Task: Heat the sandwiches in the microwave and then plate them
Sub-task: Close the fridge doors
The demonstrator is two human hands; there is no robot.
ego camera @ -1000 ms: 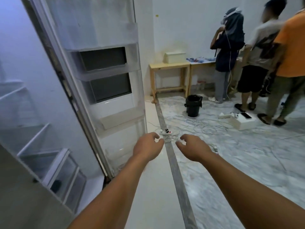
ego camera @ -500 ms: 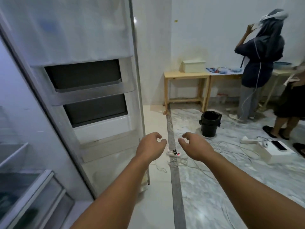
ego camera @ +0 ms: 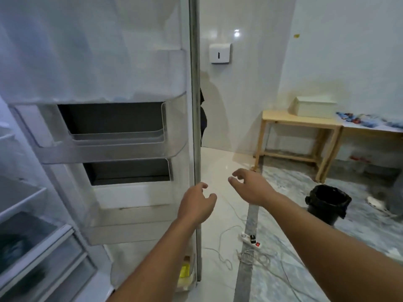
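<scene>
An open fridge door [ego camera: 122, 136] fills the left and middle of the view, its clear door bins holding nothing I can make out. My left hand [ego camera: 197, 203] hovers at the door's outer edge, fingers loosely curled, holding nothing. My right hand [ego camera: 250, 185] reaches forward beside it over the floor, fingers spread and relaxed, also holding nothing. No sandwiches, microwave or plate are in view. Fridge shelves and drawers [ego camera: 32, 247] show at the far left, with dark blurred contents.
A power strip [ego camera: 250, 238] and loose cables lie on the floor just ahead. A black bin [ego camera: 327, 202] stands at the right. Wooden tables [ego camera: 301, 125] with a white box [ego camera: 313, 106] line the back wall. A white dispenser [ego camera: 220, 53] hangs on the wall.
The view has swung left and closer to the fridge door; the people at the right have left the frame. Both hands have stayed raised, and the fingers have loosened and spread.
</scene>
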